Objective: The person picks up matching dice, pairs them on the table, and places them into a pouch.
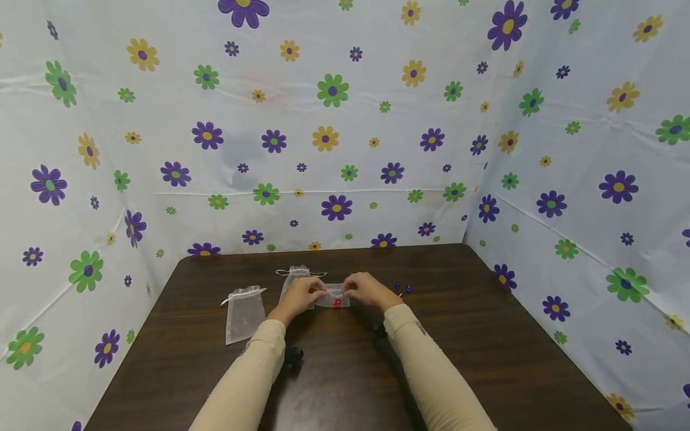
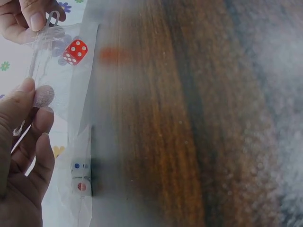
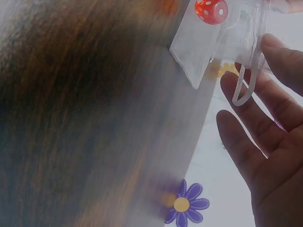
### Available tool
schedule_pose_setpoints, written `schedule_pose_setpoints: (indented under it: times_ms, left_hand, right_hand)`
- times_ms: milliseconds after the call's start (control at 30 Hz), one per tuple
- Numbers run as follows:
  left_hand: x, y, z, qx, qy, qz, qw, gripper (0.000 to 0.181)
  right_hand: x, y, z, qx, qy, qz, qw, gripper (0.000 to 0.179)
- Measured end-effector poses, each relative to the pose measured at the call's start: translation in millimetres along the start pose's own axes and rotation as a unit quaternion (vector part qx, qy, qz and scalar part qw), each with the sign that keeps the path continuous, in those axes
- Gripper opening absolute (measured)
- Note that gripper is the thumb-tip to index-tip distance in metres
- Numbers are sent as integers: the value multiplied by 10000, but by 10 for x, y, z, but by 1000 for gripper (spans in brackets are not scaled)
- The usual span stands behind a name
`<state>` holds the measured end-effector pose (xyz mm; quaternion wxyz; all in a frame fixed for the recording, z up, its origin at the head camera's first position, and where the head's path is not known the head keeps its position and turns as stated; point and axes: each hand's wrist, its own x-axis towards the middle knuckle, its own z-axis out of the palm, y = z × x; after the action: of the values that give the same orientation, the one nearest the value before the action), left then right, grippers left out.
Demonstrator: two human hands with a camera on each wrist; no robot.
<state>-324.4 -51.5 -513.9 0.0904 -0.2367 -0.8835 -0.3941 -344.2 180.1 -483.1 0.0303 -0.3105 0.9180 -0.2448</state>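
A sheer white organza drawstring pouch (image 1: 330, 294) is held between my two hands, with a red die (image 1: 336, 303) inside its lower part. My left hand (image 1: 303, 295) pinches the pouch's left top edge between thumb and fingertip. My right hand (image 1: 372, 290) pinches the opposite top edge; a loop of white drawstring (image 3: 245, 98) hangs by its fingers. The white-spotted red die (image 2: 75, 52) shows through the mesh in the left wrist view. Beneath my left hand in that view lies another pouch with a white die (image 2: 81, 179) in it.
A flat pouch (image 1: 245, 317) lies left on the dark wooden table (image 1: 345, 383); another pouch (image 1: 293, 276) lies partly behind my left hand. Blue dice (image 1: 408, 288) and a partly hidden red piece (image 1: 401, 295) sit right of my right hand. Flower-printed sheeting (image 1: 334, 155) surrounds the table.
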Motion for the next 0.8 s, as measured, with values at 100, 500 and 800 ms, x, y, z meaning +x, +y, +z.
schedule_pose_setpoints:
  times_ms: [100,500,800]
  left_hand:
    - [-7,4,-6,-19,33,48,10000,6]
    - [-23,4,-4,95,94,-100,9999,6]
    - [15,27,-22,-1,177,-66,9998,7]
  right_hand:
    - [-8,-4,-7,16,4,-16,10000,6]
    - [-31,11,-27,92,59,70,9999,8]
    - [-50,-23,-83,69,324,2,9995,9]
